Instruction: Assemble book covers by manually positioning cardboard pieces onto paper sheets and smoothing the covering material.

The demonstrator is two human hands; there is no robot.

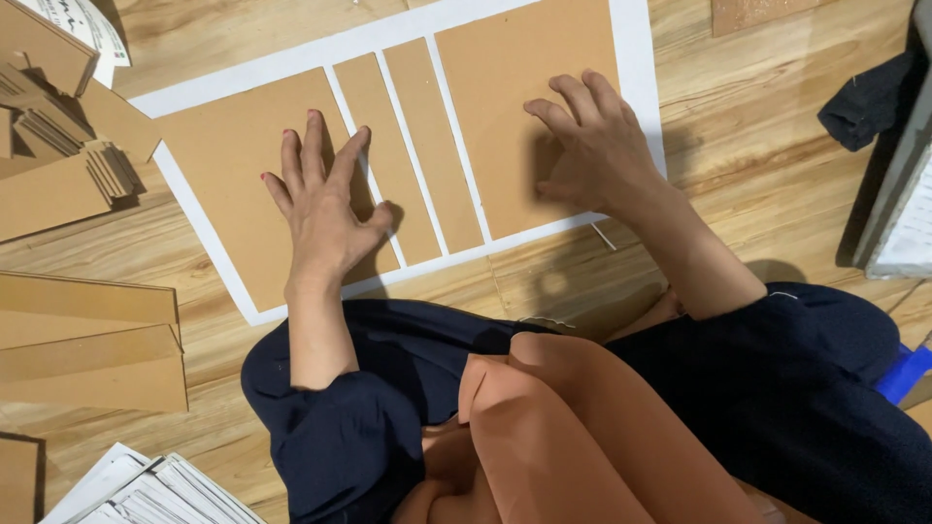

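1. L hand (325, 209) lies flat, fingers spread, palm down, gripping nothing. It presses on the large left brown board (243, 175), w/ index finger and thumb reaching onto the first narrow strip (374, 126).
2. R hand (587, 146) is half-curled, fingertips down on the large right brown board (505, 87); nothing held.
3. All 4 brown pieces sit on a white sheet (636, 58) on the wood floor (767, 184), thin white gaps between them.
4. The two narrow strips, incl. the second narrow strip (437, 146), lie between the hands. Long axes run away from the person, tilted slightly left.
5. L hand is nearer the strips; R hand is apart from them, across one gap.
6. Stacks of cardboard (87, 340) lie on the floor to the left.
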